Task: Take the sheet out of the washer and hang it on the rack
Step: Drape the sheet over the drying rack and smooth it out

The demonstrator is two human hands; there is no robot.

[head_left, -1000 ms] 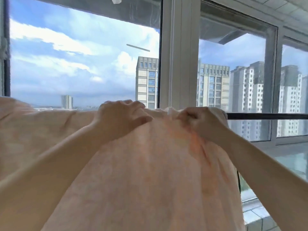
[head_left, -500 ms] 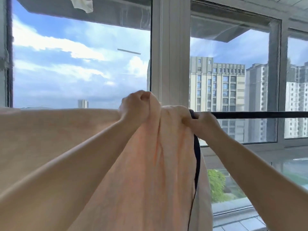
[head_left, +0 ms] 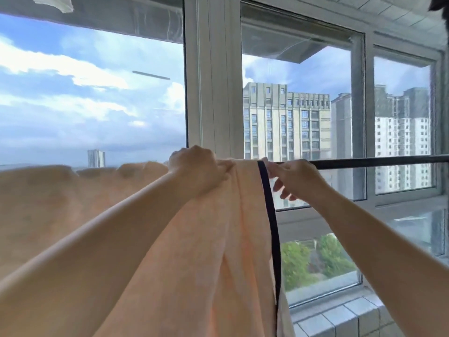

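The peach sheet point(head_left: 218, 239) is hanging over the rack bar point(head_left: 379, 161). Left hand point(head_left: 199, 171) is clenching the cloth; right hand point(head_left: 296, 176) is pinching the dark-trimmed edge w/ fingers point(head_left: 271, 166). Best to slide it rightward along the bar beyond the fingers, keeping both sides even.

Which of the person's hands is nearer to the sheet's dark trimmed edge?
The right hand: its fingertips pinch at the dark edge where it crosses the rail. The left hand grips the peach sheet further to the left of it.

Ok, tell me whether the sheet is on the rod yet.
On it: the sheet drapes over the rod, bunched in folds, not spread flat.
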